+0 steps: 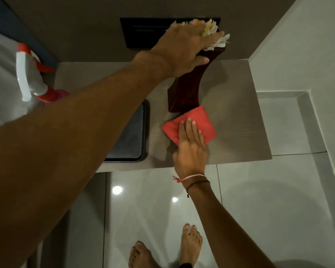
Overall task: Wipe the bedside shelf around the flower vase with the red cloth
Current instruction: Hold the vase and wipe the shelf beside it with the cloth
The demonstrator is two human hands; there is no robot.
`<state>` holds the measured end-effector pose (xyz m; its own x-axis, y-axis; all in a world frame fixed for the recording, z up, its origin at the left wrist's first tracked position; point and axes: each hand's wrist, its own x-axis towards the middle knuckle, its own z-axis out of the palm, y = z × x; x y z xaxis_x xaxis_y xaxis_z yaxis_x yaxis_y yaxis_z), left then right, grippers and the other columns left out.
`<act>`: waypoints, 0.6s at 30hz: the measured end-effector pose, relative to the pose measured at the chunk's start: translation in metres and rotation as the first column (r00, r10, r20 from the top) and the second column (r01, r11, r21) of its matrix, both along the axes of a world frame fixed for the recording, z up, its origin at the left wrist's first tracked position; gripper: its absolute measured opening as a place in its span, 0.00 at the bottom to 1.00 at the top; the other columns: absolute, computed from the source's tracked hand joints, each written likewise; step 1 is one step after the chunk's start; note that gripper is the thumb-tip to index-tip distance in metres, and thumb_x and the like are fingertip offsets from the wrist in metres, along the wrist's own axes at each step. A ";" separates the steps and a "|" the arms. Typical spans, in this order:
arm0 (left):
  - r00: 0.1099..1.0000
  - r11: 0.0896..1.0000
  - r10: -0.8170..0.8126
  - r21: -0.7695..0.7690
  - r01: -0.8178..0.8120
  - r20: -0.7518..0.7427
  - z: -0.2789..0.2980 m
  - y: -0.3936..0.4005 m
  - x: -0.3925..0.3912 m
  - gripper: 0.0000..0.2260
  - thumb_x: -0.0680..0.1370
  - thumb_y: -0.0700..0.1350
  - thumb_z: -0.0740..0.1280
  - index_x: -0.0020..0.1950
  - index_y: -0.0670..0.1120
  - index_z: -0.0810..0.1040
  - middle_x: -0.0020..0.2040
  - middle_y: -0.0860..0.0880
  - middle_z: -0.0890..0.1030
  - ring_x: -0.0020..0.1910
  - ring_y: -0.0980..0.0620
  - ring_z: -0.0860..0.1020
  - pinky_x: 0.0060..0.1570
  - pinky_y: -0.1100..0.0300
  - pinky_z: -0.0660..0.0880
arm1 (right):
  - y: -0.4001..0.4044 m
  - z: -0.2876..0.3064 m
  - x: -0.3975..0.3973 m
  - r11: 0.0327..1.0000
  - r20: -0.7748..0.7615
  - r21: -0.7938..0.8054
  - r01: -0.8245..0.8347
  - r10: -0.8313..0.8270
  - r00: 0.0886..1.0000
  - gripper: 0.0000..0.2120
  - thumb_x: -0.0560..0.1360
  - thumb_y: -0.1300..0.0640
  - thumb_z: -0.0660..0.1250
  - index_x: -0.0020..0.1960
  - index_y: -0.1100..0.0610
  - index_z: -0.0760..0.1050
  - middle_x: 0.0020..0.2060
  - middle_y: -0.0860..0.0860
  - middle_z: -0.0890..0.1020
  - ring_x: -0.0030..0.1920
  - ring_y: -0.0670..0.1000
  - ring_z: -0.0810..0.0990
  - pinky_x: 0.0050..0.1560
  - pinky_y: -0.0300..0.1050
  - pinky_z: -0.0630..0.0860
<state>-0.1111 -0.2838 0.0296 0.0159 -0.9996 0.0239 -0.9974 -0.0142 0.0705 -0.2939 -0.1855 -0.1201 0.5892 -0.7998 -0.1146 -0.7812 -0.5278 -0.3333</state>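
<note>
A dark red-brown wooden flower vase (184, 89) with white and yellow flowers (211, 29) stands toward the back of the grey-brown bedside shelf (240, 117). My left hand (184, 47) grips the top of the vase, fingers over the flowers. The vase looks tilted, though I cannot tell if it is lifted. A folded red cloth (199, 117) lies flat on the shelf just in front of the vase's base. My right hand (190, 144) presses down on the cloth with flat fingers.
A dark tray (143, 132) lies on the shelf's left part, partly under my left forearm. A spray bottle (31, 76) with a red and white head stands at the far left. A black wall panel (143, 31) sits behind the vase. White walls close the right side; glossy floor tiles and my bare feet are below.
</note>
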 end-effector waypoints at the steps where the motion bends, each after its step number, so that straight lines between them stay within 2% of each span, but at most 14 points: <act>1: 1.000 1.000 0.004 0.002 -0.004 -0.007 0.001 0.000 0.001 0.29 0.86 0.53 0.60 0.84 0.52 0.53 0.84 0.40 0.58 0.83 0.40 0.58 0.81 0.40 0.56 | 0.003 0.006 -0.004 0.998 0.094 0.033 0.052 -0.055 0.994 0.35 0.76 0.63 0.65 0.80 0.58 0.55 0.80 0.58 0.58 0.81 0.57 0.54 0.81 0.57 0.55; 3: 1.000 1.000 0.012 0.004 -0.012 -0.013 0.003 -0.002 0.001 0.29 0.86 0.53 0.60 0.84 0.52 0.53 0.83 0.40 0.59 0.83 0.40 0.58 0.81 0.39 0.56 | 0.009 0.020 -0.011 0.958 0.315 0.147 0.246 -0.281 0.907 0.34 0.75 0.67 0.65 0.79 0.58 0.59 0.78 0.57 0.65 0.78 0.58 0.64 0.76 0.58 0.66; 5: 1.000 1.000 0.013 0.013 -0.013 -0.004 0.004 -0.005 0.001 0.29 0.86 0.53 0.60 0.84 0.51 0.53 0.83 0.41 0.60 0.83 0.40 0.59 0.81 0.39 0.57 | 0.011 0.033 -0.011 0.891 0.518 0.189 0.413 -0.448 0.729 0.33 0.76 0.67 0.65 0.79 0.58 0.60 0.76 0.59 0.68 0.75 0.59 0.68 0.73 0.60 0.70; 6: 1.000 1.000 0.016 0.019 -0.016 -0.006 0.004 -0.006 0.002 0.29 0.86 0.52 0.60 0.84 0.51 0.53 0.83 0.41 0.60 0.82 0.40 0.59 0.81 0.39 0.58 | 0.008 0.038 -0.006 0.879 0.590 0.145 0.455 -0.446 0.673 0.32 0.77 0.66 0.64 0.79 0.59 0.59 0.76 0.59 0.67 0.76 0.59 0.66 0.74 0.60 0.69; 7: 1.000 1.000 0.016 0.024 -0.016 -0.012 0.004 -0.008 0.003 0.29 0.86 0.52 0.60 0.84 0.51 0.54 0.83 0.41 0.60 0.82 0.40 0.60 0.80 0.39 0.58 | 0.002 0.040 0.001 0.878 0.632 0.068 0.474 -0.405 0.660 0.31 0.77 0.65 0.61 0.79 0.59 0.59 0.77 0.59 0.65 0.78 0.57 0.63 0.76 0.60 0.65; 8: 1.000 1.000 0.011 0.030 -0.010 -0.016 0.005 -0.010 0.004 0.28 0.86 0.52 0.60 0.84 0.51 0.54 0.83 0.41 0.60 0.82 0.40 0.61 0.80 0.39 0.60 | -0.006 0.042 0.010 0.881 0.639 -0.026 0.472 -0.348 0.686 0.29 0.78 0.63 0.58 0.79 0.59 0.58 0.78 0.59 0.63 0.80 0.56 0.59 0.79 0.58 0.61; 10: 1.000 0.999 -0.002 0.035 0.003 -0.022 0.005 -0.012 0.008 0.28 0.86 0.52 0.60 0.84 0.50 0.55 0.83 0.42 0.61 0.81 0.41 0.62 0.79 0.40 0.62 | -0.022 0.043 0.034 0.896 0.576 -0.179 0.407 -0.240 0.781 0.29 0.77 0.63 0.50 0.79 0.60 0.58 0.79 0.59 0.61 0.80 0.57 0.56 0.81 0.57 0.54; 12: 1.000 0.999 -0.004 0.035 0.005 -0.024 0.004 -0.014 0.009 0.28 0.85 0.52 0.60 0.84 0.50 0.55 0.83 0.42 0.60 0.81 0.41 0.62 0.79 0.40 0.62 | -0.034 0.036 0.052 0.922 0.446 -0.257 0.289 -0.152 0.882 0.30 0.76 0.65 0.47 0.79 0.61 0.59 0.79 0.61 0.61 0.80 0.59 0.56 0.80 0.59 0.54; 14: 1.000 0.999 0.000 0.036 0.001 -0.023 0.003 -0.014 0.008 0.28 0.86 0.52 0.60 0.84 0.50 0.55 0.83 0.41 0.60 0.81 0.41 0.62 0.79 0.39 0.62 | -0.039 0.024 0.058 0.945 0.278 -0.282 0.163 -0.082 0.957 0.30 0.77 0.64 0.44 0.79 0.62 0.57 0.79 0.62 0.59 0.80 0.61 0.55 0.79 0.61 0.57; 18: 0.999 0.999 0.010 0.036 -0.009 -0.038 0.003 -0.015 0.009 0.28 0.86 0.52 0.60 0.84 0.50 0.54 0.84 0.42 0.59 0.82 0.41 0.61 0.80 0.39 0.60 | -0.033 0.007 0.044 0.973 0.039 -0.228 0.019 -0.010 0.999 0.32 0.76 0.60 0.40 0.79 0.61 0.56 0.80 0.62 0.57 0.80 0.61 0.54 0.79 0.61 0.56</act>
